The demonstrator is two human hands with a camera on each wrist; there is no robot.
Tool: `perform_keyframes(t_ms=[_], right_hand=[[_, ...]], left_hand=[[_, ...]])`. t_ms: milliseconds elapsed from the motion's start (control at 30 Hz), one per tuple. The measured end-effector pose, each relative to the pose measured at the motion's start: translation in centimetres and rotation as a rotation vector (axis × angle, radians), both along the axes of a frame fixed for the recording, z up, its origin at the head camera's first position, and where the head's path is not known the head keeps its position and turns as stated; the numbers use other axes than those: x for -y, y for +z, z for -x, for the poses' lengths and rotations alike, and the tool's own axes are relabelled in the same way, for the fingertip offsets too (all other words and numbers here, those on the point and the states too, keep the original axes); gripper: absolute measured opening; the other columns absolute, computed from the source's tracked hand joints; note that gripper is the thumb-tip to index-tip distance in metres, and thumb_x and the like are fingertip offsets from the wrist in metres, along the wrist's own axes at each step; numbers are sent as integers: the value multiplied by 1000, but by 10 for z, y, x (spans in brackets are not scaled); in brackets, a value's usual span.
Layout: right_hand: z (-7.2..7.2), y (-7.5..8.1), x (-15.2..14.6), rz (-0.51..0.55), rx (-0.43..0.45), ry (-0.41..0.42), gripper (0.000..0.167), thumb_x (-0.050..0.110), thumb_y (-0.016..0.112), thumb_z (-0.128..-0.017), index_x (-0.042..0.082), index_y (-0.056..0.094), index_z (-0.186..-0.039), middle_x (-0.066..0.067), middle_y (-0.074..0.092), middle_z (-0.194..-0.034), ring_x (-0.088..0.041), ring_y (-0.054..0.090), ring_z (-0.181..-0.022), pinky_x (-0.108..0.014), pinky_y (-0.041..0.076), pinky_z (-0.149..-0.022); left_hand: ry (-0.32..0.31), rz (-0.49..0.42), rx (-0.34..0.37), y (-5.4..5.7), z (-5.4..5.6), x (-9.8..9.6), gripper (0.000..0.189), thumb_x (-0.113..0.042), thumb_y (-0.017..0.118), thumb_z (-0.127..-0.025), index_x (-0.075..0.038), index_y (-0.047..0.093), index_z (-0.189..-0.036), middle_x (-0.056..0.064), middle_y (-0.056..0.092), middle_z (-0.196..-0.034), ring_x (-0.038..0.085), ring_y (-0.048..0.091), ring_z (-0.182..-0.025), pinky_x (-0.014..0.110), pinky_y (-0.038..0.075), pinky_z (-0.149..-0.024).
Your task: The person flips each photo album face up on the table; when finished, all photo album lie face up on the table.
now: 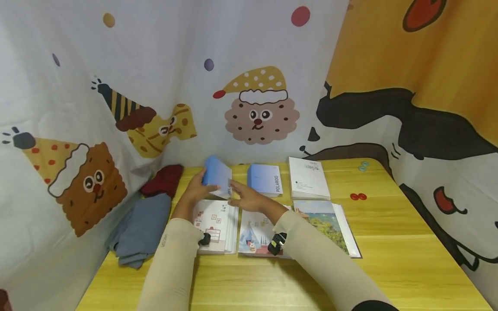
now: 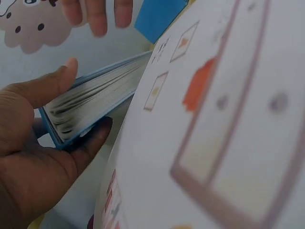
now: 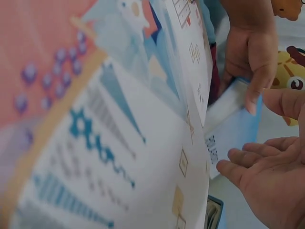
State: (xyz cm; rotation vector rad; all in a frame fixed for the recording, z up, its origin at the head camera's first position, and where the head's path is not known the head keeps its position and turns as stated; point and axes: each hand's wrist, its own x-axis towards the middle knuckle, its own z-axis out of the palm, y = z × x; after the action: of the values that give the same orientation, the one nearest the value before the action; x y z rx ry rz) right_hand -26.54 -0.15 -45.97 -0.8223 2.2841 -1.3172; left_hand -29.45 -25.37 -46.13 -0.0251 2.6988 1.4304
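Observation:
My left hand (image 1: pixel 196 190) grips a small blue-and-white photo album (image 1: pixel 218 176) by its left side, at the back left of the table. The album is tilted up. In the left wrist view the thumb lies over one cover of the album (image 2: pixel 95 95), fingers under the other, with thick white page edges between. My right hand (image 1: pixel 250 199) is beside the album's right edge, fingers stretched out; in the right wrist view its fingertips are right at the lettered end of the cover. A white illustrated album (image 1: pixel 212 224) lies just below the left hand.
A matching blue POLAROID album (image 1: pixel 265 178) and a white album (image 1: pixel 309 178) lie in the back row. In front are a tent-picture album (image 1: pixel 253 237) and a landscape-picture album (image 1: pixel 324 222). Folded grey cloth (image 1: pixel 144 229) and dark red cloth (image 1: pixel 163 181) sit left; red rings (image 1: pixel 358 196) right.

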Motion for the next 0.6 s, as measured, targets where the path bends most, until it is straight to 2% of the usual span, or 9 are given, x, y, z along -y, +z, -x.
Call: perform_keyframes(t_ms=[133, 267, 400, 600], right_hand=[[1, 1, -6, -63, -60, -57, 87, 33, 65, -109, 16, 14, -177, -12, 22, -183, -40, 29, -167, -61, 26, -135], [2, 2, -11, -103, -69, -80, 88, 43, 64, -108, 18, 15, -177, -11, 22, -183, -40, 27, -168, -63, 25, -135], [2, 1, -12, -117, -67, -87, 88, 43, 64, -108, 16, 17, -177, -10, 22, -184, -39, 26, -168, -62, 24, -136], [3, 1, -17, -132, -68, -111, 86, 41, 65, -108, 16, 19, -177, -11, 26, -182, -40, 31, -167, -61, 26, -135]], left_hand=[[0, 4, -1, -1, 2, 7, 104, -21, 83, -97, -7, 16, -176, 29, 24, -179, 51, 28, -165, 60, 22, -137], [8, 20, 9, -2, 4, 12, 100, -12, 83, -95, -6, 23, -175, 28, 33, -176, 49, 33, -163, 60, 24, -136], [29, 7, 71, -6, 5, 18, 98, -9, 82, -96, -11, 25, -175, 24, 30, -178, 48, 28, -165, 62, 21, -137], [36, 9, 169, -12, 5, 22, 99, -15, 80, -100, -19, 18, -177, 23, 22, -181, 49, 22, -167, 65, 19, -136]])
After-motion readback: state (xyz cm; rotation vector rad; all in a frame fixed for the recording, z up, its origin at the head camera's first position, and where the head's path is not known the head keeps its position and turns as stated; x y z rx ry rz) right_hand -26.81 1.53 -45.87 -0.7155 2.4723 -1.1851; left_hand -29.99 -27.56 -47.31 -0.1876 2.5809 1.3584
